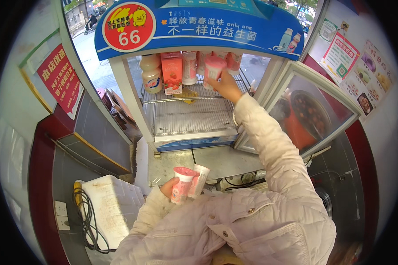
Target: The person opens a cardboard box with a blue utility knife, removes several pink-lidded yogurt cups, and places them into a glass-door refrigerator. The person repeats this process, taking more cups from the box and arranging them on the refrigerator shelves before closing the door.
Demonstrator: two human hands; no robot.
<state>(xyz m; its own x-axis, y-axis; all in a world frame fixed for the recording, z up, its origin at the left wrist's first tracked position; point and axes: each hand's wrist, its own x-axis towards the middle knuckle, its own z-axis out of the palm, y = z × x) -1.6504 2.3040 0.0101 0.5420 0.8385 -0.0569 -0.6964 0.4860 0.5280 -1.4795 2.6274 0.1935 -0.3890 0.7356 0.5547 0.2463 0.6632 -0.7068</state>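
My right hand (228, 86) grips a pink-and-white drink cup (214, 71) at the upper wire shelf (185, 99) of a small display cabinet. Against my jacket, my left hand (169, 187) holds a pink-lidded cup (182, 185); a second, paler cup (199, 180) leans beside it. Along the upper shelf stand a white drink bottle (151, 78), a red carton with strawberry pictures (172, 74) and several pink-and-white cups (189, 68). A yellow piece of packaging (188, 96) lies just below the carton. The fingers of both hands are partly hidden.
The cabinet's glass door (300, 112) stands open at the right, reflecting a round pot. Under the cabinet is a metal counter (172, 162). A white foam box (109, 205) with a black cable (89, 218) is at the lower left. Dark wires (245, 185) run below the counter's edge.
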